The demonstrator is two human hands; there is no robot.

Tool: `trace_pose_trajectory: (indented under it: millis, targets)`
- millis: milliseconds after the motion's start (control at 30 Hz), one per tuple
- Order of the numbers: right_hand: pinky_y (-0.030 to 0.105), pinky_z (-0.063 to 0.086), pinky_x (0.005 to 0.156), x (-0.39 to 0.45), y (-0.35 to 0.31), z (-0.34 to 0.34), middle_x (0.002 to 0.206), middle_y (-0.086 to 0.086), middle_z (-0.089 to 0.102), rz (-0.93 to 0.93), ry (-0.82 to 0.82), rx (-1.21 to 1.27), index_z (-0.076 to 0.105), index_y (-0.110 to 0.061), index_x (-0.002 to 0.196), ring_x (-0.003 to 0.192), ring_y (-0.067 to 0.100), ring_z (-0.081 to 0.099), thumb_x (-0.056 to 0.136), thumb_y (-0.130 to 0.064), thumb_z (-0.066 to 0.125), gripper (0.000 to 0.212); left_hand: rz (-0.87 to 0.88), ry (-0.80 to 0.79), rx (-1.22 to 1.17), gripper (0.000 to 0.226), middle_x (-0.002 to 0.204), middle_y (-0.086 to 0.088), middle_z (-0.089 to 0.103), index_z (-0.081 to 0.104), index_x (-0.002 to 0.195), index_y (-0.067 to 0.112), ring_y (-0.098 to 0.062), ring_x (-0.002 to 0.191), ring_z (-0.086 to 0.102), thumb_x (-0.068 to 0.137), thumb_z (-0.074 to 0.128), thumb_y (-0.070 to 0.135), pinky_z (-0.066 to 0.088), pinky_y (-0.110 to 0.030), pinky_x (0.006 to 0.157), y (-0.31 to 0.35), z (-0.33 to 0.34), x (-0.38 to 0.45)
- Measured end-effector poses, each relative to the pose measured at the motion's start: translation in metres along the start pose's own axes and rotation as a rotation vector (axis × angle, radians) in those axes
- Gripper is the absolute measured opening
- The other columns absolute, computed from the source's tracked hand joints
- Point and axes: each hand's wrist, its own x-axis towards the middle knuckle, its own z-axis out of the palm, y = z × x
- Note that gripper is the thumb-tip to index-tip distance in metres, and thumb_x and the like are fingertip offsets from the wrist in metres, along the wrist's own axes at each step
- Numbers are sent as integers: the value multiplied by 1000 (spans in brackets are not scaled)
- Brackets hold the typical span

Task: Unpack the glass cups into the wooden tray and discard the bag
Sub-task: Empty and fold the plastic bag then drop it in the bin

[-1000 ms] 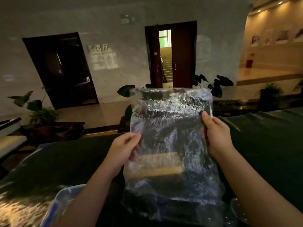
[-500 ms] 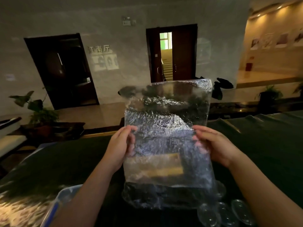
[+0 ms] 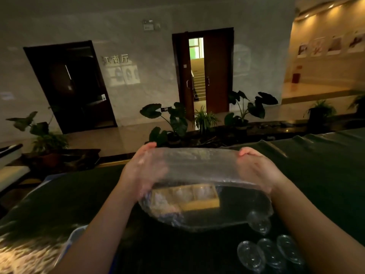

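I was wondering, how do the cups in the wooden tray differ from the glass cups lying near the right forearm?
The cups in the wooden tray sit in a row inside its compartments, seen blurred through the plastic bag; the loose glass cups lie on the dark table cover, uncovered. The tray cups lie farther from the person; the loose cups lie nearer, by the right forearm. Both groups are clear glass.

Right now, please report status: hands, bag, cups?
Left hand and right hand both grip the bag, held flat. Wooden tray visible beneath. Four glass cups lie loose on table. Nothing blocking.
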Motion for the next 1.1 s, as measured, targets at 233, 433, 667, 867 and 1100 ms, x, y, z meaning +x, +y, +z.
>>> trace_pose_trajectory:
  millis: [233, 433, 667, 867, 1100]
  targets:
    - [31, 60, 58, 4, -8, -1, 87, 1, 79, -39, 94, -64, 67, -15, 65, 79, 21, 77, 92, 4, 48, 39, -415, -331, -281, 94, 129, -25, 60, 66, 125, 18, -49, 119, 53, 60, 54, 85, 46, -64, 90, 2, -16, -6]
    - [28, 60, 56, 0, -16, 1, 97, -1, 78, -99, 146, -119, 77, -21, 87, 82, 17, 77, 93, -4, 57, 27, -387, -256, 116, 60, 123, -22, 66, 59, 129, 10, -39, 111, 63, 78, 78, 34, 49, -53, 95, 9, -10, -14]
    - [60, 52, 91, -3, -6, -1, 120, 18, 72, 161, 45, 174, 70, -18, 120, 110, 41, 68, 81, -78, 49, 74, -303, -17, 94, 25, 111, -16, 73, 68, 114, 9, -34, 108, 66, 91, 61, 4, 47, -56, 98, 6, 3, -8]
    - [44, 60, 78, -7, 9, 1, 122, 12, 72, 295, -187, 8, 71, -26, 121, 112, 34, 68, 75, -65, 68, 61, -166, 98, -28, 35, 107, -13, 74, 65, 119, 14, -29, 95, 72, 89, 59, -3, 61, -39, 62, 2, -1, -1]
    - [41, 62, 70, 2, 13, 8, 112, 22, 73, 202, -45, -5, 63, 4, 115, 90, 32, 75, 78, 2, 71, 38, -234, 100, -106, 48, 104, -13, 75, 61, 122, 10, -30, 99, 71, 77, 71, 21, 58, -47, 83, -9, -7, -1]
